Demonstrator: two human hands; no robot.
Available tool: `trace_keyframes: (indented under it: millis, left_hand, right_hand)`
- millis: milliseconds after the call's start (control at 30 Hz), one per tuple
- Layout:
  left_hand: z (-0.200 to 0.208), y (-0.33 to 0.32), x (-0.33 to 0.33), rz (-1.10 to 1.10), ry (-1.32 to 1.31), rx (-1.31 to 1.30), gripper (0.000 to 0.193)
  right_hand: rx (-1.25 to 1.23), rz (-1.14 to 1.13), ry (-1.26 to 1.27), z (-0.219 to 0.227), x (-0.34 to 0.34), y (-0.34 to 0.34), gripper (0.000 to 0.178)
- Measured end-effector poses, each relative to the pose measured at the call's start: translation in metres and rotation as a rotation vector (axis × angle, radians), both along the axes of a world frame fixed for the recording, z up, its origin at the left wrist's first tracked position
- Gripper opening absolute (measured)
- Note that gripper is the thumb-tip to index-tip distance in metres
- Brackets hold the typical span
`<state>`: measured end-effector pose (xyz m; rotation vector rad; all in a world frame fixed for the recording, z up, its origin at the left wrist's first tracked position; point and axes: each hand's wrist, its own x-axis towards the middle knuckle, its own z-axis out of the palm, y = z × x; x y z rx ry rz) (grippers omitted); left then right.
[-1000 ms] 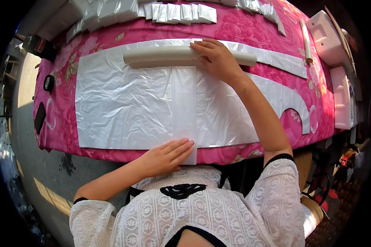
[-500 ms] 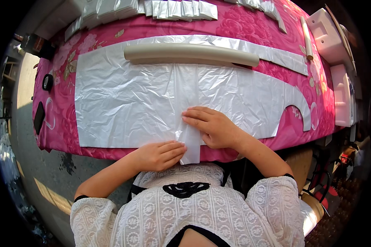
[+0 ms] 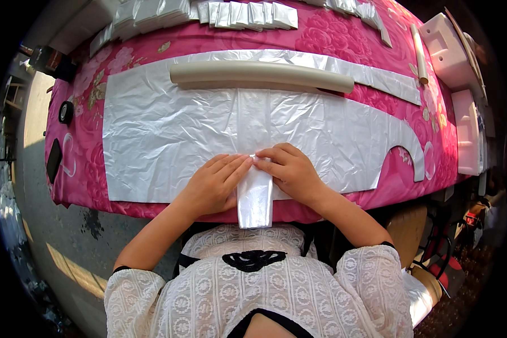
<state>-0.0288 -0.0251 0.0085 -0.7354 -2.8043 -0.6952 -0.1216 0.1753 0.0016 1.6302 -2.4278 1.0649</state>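
Note:
White, shiny plastic film [image 3: 169, 141] lies spread over the table, wrinkled, with a curved cut-out at its right end like a disposable apron. A narrow folded strip of the film [image 3: 255, 200] runs toward me and reaches past the table's near edge. At the strip's far end, my left hand [image 3: 218, 179] has its fingers closed together on the fold. My right hand [image 3: 289, 170] pinches the same fold from the other side, thumb hidden, fingertips almost touching the left ones. Across the far part of the film rests a long beige tube [image 3: 262, 74].
Several folded white plastic packets [image 3: 253, 14] line the back of the pink flowered tablecloth [image 3: 332, 36]. At the left are a black tape roll [image 3: 66, 112] and a dark phone-like slab [image 3: 53, 160]. White foam boxes [image 3: 466, 129] stand at the right, near a thinner tube [image 3: 419, 53].
Both hands have come together at the far end of the strip; the left moved up and away from me. The strip now looks folded over, lying flatter and shinier toward me.

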Motion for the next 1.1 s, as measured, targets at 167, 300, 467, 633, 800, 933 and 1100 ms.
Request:
trace_keyframes:
  millis: [167, 300, 467, 633, 800, 933, 1100]
  left_hand:
    - [0.009, 0.008, -0.007, 0.175, -0.203, 0.275, 0.049]
    - [0.018, 0.009, -0.023, 0.456, -0.39, 0.631, 0.048]
    - [0.009, 0.006, -0.023, 0.354, 0.034, 0.219, 0.055]
    - [-0.008, 0.037, -0.012, 0.273, -0.16, -0.032, 0.071]
    - [-0.009, 0.04, -0.014, 0.31, -0.183, -0.095, 0.073]
    - [-0.006, 0.03, -0.022, 0.291, -0.092, -0.099, 0.064]
    - [0.001, 0.025, -0.035, 0.309, -0.026, 0.033, 0.056]
  right_hand:
    - [0.025, -0.099, -0.141, 0.004, -0.011, 0.003, 0.023]
    - [0.13, -0.391, -0.732, 0.022, -0.019, -0.011, 0.011]
    - [0.309, -0.427, -0.921, 0.027, -0.041, -0.021, 0.024]
    - [0.315, -0.439, -1.024, 0.025, -0.046, -0.023, 0.025]
    - [0.281, -0.484, -0.79, 0.026, -0.029, -0.021, 0.025]
    - [0.046, -0.355, 0.251, 0.017, -0.022, -0.016, 0.048]
    - [0.204, 0.066, 0.218, 0.005, -0.052, -0.01, 0.045]
